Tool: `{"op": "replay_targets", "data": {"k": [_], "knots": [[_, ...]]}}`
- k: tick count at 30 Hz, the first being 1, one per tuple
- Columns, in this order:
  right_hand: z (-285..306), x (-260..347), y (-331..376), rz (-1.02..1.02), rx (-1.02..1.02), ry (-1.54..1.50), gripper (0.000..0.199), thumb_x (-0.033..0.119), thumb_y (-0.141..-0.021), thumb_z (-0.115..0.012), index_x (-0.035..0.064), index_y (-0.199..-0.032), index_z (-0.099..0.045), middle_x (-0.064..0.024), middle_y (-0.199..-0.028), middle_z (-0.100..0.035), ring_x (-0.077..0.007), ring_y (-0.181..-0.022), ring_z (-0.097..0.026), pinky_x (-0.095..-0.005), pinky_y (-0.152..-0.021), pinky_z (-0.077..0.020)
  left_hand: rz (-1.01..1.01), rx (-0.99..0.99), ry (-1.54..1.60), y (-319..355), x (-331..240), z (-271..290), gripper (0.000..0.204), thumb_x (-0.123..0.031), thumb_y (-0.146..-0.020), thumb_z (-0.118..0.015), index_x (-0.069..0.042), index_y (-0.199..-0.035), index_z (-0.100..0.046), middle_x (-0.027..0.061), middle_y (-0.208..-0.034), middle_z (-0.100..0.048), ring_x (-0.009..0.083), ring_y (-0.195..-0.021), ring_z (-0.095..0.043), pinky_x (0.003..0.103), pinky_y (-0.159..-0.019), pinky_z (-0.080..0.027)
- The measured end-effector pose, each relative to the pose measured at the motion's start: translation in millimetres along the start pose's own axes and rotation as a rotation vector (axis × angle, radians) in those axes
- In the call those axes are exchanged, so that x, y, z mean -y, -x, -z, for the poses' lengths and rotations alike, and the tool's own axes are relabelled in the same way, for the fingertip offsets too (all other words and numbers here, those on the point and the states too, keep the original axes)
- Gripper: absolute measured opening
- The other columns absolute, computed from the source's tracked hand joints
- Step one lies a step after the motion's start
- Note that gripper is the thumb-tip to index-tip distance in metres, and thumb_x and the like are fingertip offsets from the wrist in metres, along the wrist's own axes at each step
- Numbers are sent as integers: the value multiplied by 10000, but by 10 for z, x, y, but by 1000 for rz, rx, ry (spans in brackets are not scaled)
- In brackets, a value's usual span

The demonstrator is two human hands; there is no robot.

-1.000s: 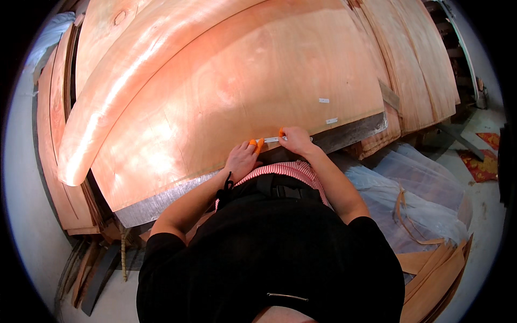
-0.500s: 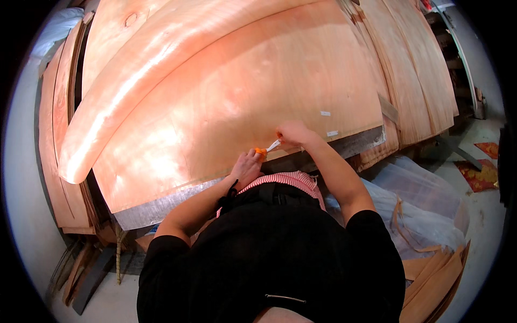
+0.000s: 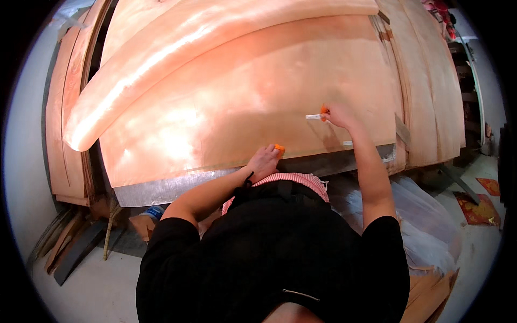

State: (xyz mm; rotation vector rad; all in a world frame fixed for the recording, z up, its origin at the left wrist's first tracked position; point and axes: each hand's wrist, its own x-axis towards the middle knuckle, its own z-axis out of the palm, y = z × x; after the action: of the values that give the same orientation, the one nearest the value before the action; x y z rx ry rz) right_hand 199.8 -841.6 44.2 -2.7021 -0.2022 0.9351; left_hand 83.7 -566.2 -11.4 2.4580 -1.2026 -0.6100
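Note:
A wide, pale wood veneer sheet (image 3: 258, 97) lies before me, its far part curled over in a long roll (image 3: 161, 54). Above it, my right hand (image 3: 340, 115) pinches a short white strip (image 3: 313, 117) that points left. Orange (image 3: 324, 113) shows at those fingertips; whether they are finger covers, I cannot tell. My left hand (image 3: 264, 162) is curled at the sheet's near edge, close to my waist, with a small orange thing (image 3: 279, 150) at its fingertips. A small white piece (image 3: 348, 143) lies on the sheet below my right wrist.
A grey metal-like edge (image 3: 177, 187) runs beneath the sheet's near side. More veneer stacks stand at the right (image 3: 431, 91) and left (image 3: 67, 118). Clear plastic sheeting (image 3: 425, 220) is heaped on the floor at right. Dark and brown slats (image 3: 81, 253) lie at lower left.
My right hand has moved right and away from me, over the sheet, carrying the white strip that stretched between both hands. One white piece seen earlier is now hidden. The view has shifted slightly.

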Motion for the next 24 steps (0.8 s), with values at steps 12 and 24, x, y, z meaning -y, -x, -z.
{"op": "replay_targets", "data": {"k": [12,24], "knots": [[-1007,389,-213,23,57,-927,232,179,-852,-589,-26,-961,-595,-90,-890,-641,-128,-788,-599,-226,-706,-473,137,-458,143,54,38,135,463,-275,-739,-626,-22,-1118,-541,149,-1160,-500,276,-1073,-464,363,-866,-406],[-1051,350,-242,64,42,-945,202,166,-849,-589,-30,-900,-593,-86,-822,-642,-138,-767,-614,-267,-676,-492,253,-345,-97,-278,98,167,641,-358,-713,-606,11,-1215,-454,154,-1240,-440,262,-1115,-412,358,-881,-366]]}}
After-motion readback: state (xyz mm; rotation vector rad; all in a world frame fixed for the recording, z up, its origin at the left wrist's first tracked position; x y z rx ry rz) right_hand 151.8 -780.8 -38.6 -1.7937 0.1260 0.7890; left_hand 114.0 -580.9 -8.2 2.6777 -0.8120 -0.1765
